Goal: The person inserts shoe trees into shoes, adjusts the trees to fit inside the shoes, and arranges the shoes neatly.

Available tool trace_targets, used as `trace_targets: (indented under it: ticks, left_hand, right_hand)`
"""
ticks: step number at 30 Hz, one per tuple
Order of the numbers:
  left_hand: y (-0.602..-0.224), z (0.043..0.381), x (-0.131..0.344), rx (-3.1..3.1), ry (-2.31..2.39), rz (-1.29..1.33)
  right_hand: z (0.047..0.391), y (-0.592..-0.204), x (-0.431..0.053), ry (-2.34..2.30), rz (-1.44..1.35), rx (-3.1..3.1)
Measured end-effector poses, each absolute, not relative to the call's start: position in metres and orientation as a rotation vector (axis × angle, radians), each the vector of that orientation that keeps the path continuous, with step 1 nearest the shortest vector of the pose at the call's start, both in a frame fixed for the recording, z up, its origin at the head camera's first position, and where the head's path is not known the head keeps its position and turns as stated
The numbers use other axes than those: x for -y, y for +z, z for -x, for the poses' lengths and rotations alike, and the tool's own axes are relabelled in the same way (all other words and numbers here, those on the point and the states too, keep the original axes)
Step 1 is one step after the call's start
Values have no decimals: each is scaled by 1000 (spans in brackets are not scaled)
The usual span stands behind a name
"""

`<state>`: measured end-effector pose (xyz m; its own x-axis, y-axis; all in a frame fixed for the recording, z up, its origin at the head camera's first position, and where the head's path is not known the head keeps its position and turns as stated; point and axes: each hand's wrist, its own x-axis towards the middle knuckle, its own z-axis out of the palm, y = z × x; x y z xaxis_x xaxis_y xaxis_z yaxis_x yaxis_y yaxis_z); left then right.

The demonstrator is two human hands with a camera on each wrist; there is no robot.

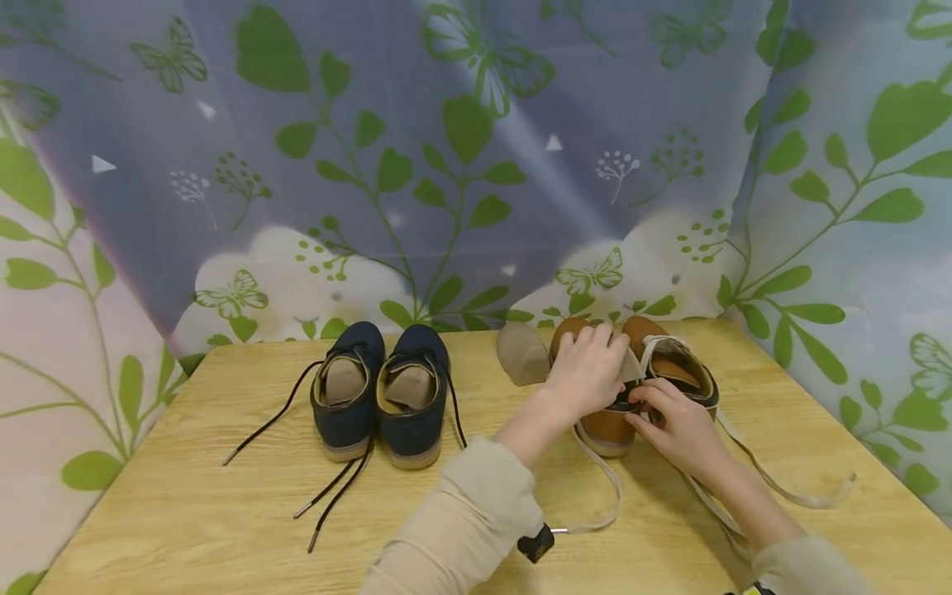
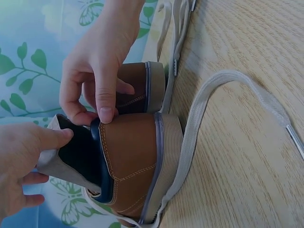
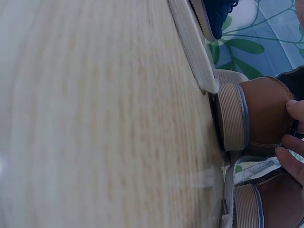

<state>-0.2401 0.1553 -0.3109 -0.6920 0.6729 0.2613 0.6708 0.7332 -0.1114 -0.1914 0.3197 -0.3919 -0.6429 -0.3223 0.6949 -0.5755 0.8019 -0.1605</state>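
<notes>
My left hand (image 1: 591,368) is over the opening of the nearer brown shoe (image 1: 606,434), gripping a beige shoe insert (image 2: 76,173) between thumb and fingers. The lower end of the insert sits inside the collar, its dark hollow side showing in the left wrist view. With thumb and fingertips, my right hand (image 1: 680,421) pinches the heel collar of this same shoe. The second brown shoe (image 1: 702,384) stands beside it on the right, a pale lace across its opening. Another beige insert (image 1: 522,354) rests on the table to the left of the brown pair.
Two navy shoes (image 1: 345,421) (image 1: 411,426) stand on the left of the wooden table (image 1: 186,504), beige inserts inside and black laces trailing. Loose pale laces (image 1: 613,496) spread near the brown shoes. A patterned cloth (image 1: 372,165) hangs behind and at both sides.
</notes>
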Motion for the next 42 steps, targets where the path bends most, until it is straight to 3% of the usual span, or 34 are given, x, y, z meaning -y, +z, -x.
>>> trace_targets:
  ticks: [42]
  left_hand:
    - [-314,237,-162,2686,84,985]
  right_hand:
    - [189,-393,-316,502,-694,2249]
